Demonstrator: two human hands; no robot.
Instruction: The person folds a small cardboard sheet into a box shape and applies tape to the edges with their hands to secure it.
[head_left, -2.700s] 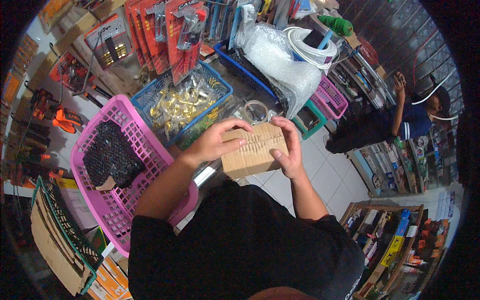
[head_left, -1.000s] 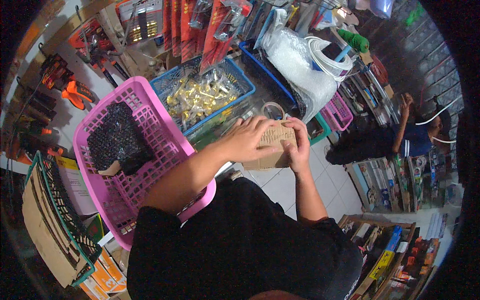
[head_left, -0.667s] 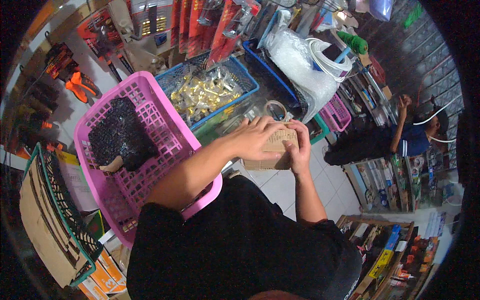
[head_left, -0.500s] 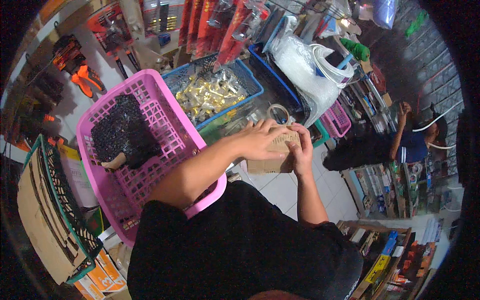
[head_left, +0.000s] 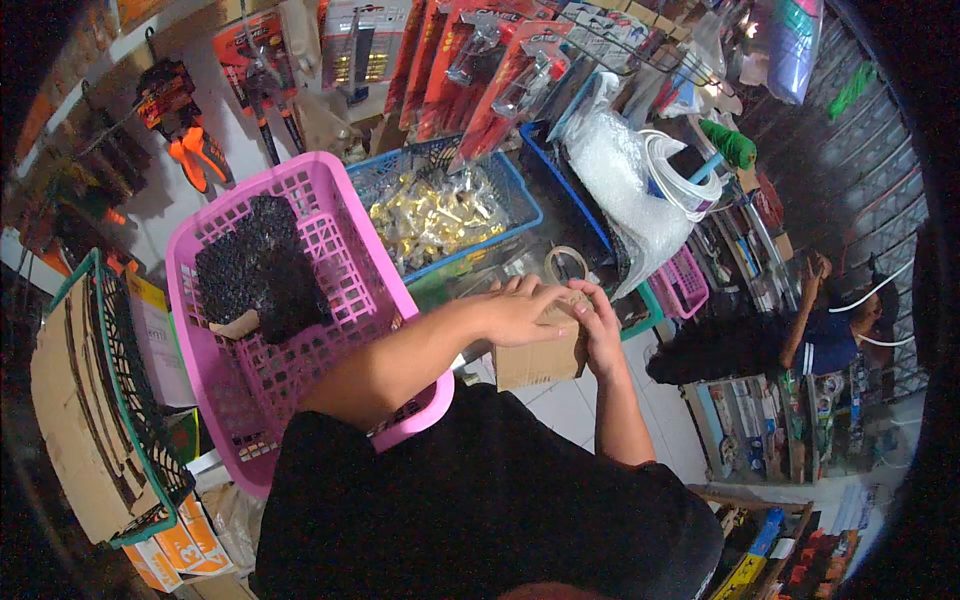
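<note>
A small brown cardboard box (head_left: 538, 367) is between my two hands, in front of my chest. My left hand (head_left: 527, 313) lies across its top, palm down with the fingers stretched out. At the box's right end, my right hand (head_left: 599, 335) grips it, the fingers bent over the upper corner. Both hands cover most of the top face, while the side towards me shows. Just beyond them a roll of clear tape (head_left: 567, 264) rests on the counter. My left forearm passes over the rim of a pink basket (head_left: 345, 190) that holds black small pieces in a heap.
Behind stands a blue basket (head_left: 533, 213) with gold-coloured pieces in clear bags. Bubble wrap (head_left: 630, 185) lies right of it. At far left, a green basket (head_left: 150, 470) holds cardboard sheets. Packaged tools (head_left: 480, 75) hang behind. Another person (head_left: 825, 325) is at the right.
The box is tilted so that more of its near side shows. My left hand has shifted slightly over the top. The whole view has moved a little.
</note>
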